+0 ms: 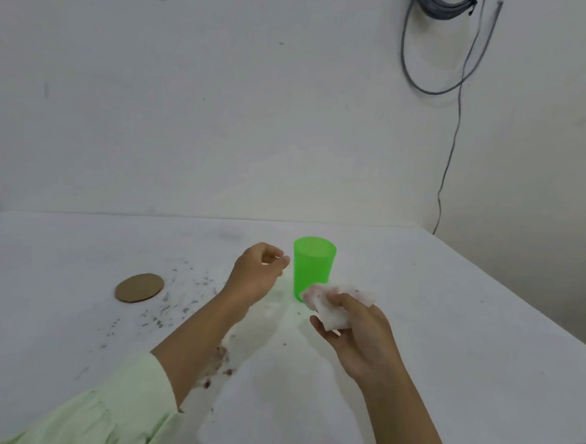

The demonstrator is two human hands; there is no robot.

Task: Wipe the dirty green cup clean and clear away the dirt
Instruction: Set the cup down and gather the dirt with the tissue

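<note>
A bright green cup [313,266] stands upright near the middle of the white table [451,300]. My left hand [257,274] hovers just left of the cup with loosely curled fingers, holding nothing and not touching it. My right hand [357,332] grips a crumpled white tissue [334,306] in front of the cup's lower right side; the tissue hides part of the cup's base. Dark dirt specks [176,304] lie scattered on the table to the left, and a brown smear of dirt [219,363] lies beside my left forearm.
A round brown cardboard coaster [139,287] lies flat at the left. A white wall rises behind the table, with grey cables [459,94] hanging at the upper right. The table's right edge runs diagonally toward the front.
</note>
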